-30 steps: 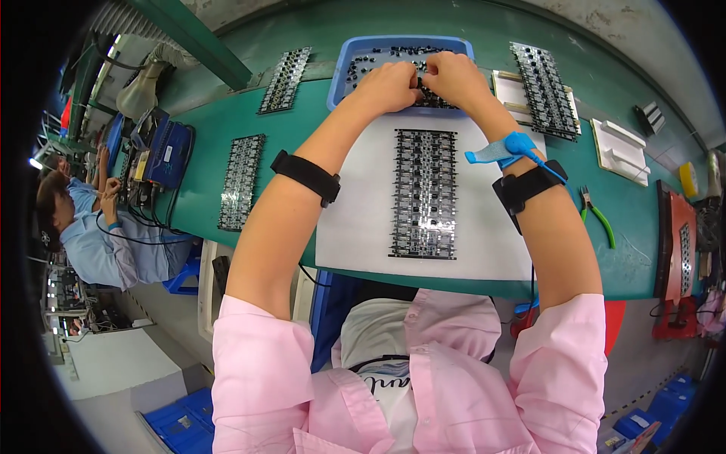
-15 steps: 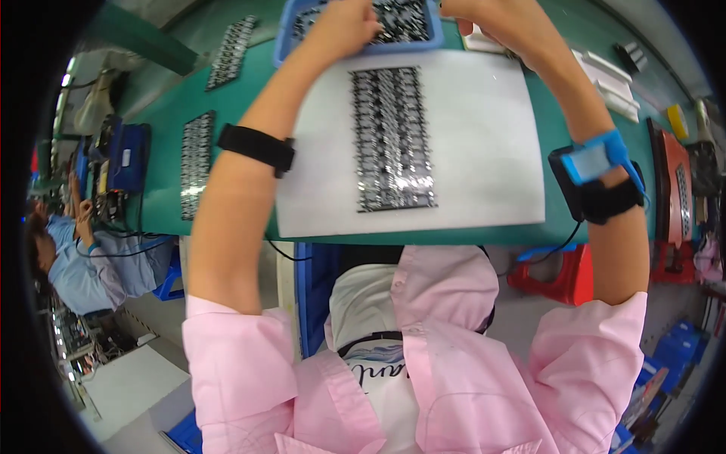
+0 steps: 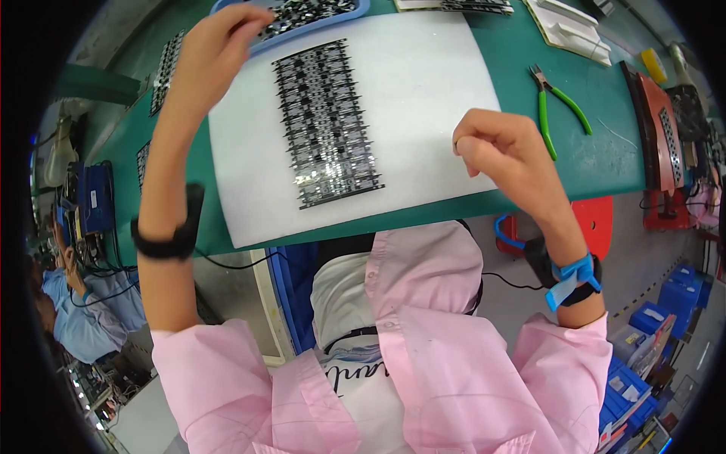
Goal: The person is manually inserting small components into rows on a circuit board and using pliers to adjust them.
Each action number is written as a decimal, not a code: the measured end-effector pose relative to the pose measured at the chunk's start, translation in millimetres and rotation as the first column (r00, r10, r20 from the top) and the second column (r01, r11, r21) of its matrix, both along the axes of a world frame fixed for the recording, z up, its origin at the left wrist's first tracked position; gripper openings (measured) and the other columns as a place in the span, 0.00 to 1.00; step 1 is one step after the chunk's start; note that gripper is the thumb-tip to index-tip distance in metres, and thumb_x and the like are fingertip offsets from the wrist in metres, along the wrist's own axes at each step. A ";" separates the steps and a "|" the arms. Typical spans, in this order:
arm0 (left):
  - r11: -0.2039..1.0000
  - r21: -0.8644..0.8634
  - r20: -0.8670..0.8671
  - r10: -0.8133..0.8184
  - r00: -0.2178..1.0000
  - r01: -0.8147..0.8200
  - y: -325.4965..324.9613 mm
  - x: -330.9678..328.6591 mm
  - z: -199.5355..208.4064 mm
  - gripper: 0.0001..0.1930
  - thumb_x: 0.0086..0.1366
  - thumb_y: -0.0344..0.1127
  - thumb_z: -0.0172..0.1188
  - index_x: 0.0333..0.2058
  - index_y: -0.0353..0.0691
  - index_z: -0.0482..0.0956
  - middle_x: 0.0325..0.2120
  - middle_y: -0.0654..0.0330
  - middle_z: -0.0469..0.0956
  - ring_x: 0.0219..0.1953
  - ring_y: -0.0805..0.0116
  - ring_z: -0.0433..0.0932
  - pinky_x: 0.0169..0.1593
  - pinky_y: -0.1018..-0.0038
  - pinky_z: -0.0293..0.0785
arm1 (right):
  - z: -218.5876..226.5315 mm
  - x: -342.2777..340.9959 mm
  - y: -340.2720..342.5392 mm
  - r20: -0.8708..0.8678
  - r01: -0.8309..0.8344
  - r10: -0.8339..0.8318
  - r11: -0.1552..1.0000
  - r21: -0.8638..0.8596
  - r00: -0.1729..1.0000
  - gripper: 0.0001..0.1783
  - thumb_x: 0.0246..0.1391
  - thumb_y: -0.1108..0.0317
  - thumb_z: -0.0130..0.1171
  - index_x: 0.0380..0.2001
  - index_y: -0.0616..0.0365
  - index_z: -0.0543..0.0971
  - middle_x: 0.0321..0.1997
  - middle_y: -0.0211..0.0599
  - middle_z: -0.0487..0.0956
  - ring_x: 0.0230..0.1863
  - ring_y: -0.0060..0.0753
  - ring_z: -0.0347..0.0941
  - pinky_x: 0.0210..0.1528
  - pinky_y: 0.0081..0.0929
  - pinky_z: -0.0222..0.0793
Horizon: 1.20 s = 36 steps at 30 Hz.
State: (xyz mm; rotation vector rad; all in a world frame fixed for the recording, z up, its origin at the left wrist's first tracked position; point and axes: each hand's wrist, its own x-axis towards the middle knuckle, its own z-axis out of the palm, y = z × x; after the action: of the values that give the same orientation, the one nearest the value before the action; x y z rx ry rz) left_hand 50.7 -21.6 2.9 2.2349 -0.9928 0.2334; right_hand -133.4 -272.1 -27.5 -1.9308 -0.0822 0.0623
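Observation:
A dark panel of small circuit boards (image 3: 324, 125) lies flat on a white pad (image 3: 423, 91) in front of me. My left hand (image 3: 219, 57) is at the near left edge of a blue bin (image 3: 325, 23) full of small dark and shiny parts (image 3: 302, 13). Its fingers are bent together, and whatever they may pinch is hidden. Over the right part of the pad is my right hand (image 3: 505, 155), its fingers curled with thumb against forefinger. Anything between them is too small or covered. Neither hand touches the panel.
Green-handled cutters (image 3: 556, 113) lie on the green table right of the pad. White trays (image 3: 571, 30) and another board stack (image 3: 476, 6) sit at the far side. More panels (image 3: 166, 72) lie at left. A co-worker in blue (image 3: 83, 310) sits far left.
My right hand has come back from the far side to above the pad's right part. My left hand has shifted left along the bin. The view has turned, and the cutters now show.

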 end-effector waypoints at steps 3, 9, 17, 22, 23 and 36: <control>1.000 0.011 -0.179 0.018 0.984 -0.016 13.8 -45.9 8.6 0.08 0.58 0.25 0.48 0.36 0.35 0.75 0.21 0.65 0.68 0.18 0.82 0.61 0.23 0.85 0.59 | -6.6 -10.8 -1.6 -0.016 0.074 -0.074 0.997 0.021 0.997 0.06 0.43 0.74 0.48 0.22 0.65 0.74 0.17 0.27 0.69 0.16 0.12 0.61 0.16 0.11 0.53; 0.985 -0.117 -0.457 0.063 0.887 -0.130 18.5 -110.7 -17.5 0.10 0.59 0.21 0.46 0.39 0.32 0.71 0.25 0.64 0.69 0.19 0.83 0.61 0.22 0.87 0.58 | -14.2 -9.1 12.3 -0.175 0.111 -0.056 0.941 0.320 0.983 0.04 0.44 0.78 0.49 0.22 0.65 0.73 0.21 0.30 0.73 0.19 0.13 0.66 0.16 0.11 0.58; 0.940 -0.208 -0.464 0.149 0.873 -0.271 1.6 -126.1 -35.6 0.08 0.59 0.22 0.47 0.38 0.32 0.70 0.24 0.63 0.70 0.17 0.85 0.60 0.21 0.89 0.56 | -16.7 -2.4 8.8 -0.222 0.134 -0.017 0.839 0.528 0.975 0.03 0.45 0.79 0.48 0.26 0.66 0.71 0.22 0.34 0.74 0.15 0.15 0.66 0.15 0.11 0.58; 0.943 -0.180 -0.566 0.134 0.814 -0.281 3.2 -121.2 -29.8 0.08 0.58 0.21 0.48 0.37 0.32 0.71 0.25 0.64 0.70 0.19 0.83 0.63 0.21 0.88 0.58 | -17.8 -0.8 8.2 -0.199 0.137 -0.022 0.798 0.587 0.980 0.06 0.45 0.80 0.48 0.29 0.66 0.72 0.22 0.35 0.74 0.13 0.15 0.64 0.15 0.11 0.57; 0.958 -0.180 -0.508 0.103 0.855 -0.223 1.3 -118.8 -31.4 0.08 0.57 0.20 0.49 0.36 0.33 0.72 0.25 0.64 0.71 0.21 0.82 0.65 0.22 0.88 0.60 | -17.0 -2.7 7.3 -0.222 0.174 -0.054 0.805 0.567 0.973 0.07 0.45 0.80 0.49 0.31 0.66 0.73 0.21 0.35 0.74 0.13 0.15 0.63 0.14 0.12 0.57; 0.944 -0.139 -0.501 0.195 0.843 -0.300 -2.5 -139.0 -39.3 0.06 0.49 0.19 0.56 0.28 0.35 0.75 0.24 0.63 0.71 0.19 0.77 0.68 0.22 0.84 0.63 | -31.0 -20.3 24.1 0.017 0.233 -0.258 0.899 0.371 0.966 0.06 0.46 0.81 0.49 0.28 0.66 0.75 0.21 0.32 0.73 0.14 0.13 0.61 0.14 0.11 0.54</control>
State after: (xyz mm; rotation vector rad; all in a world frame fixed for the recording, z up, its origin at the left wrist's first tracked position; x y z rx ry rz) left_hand -88.3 -24.2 -36.3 2.0690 -0.3862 -0.1045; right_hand -153.7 -248.0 -58.5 -1.5543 0.1020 -0.1765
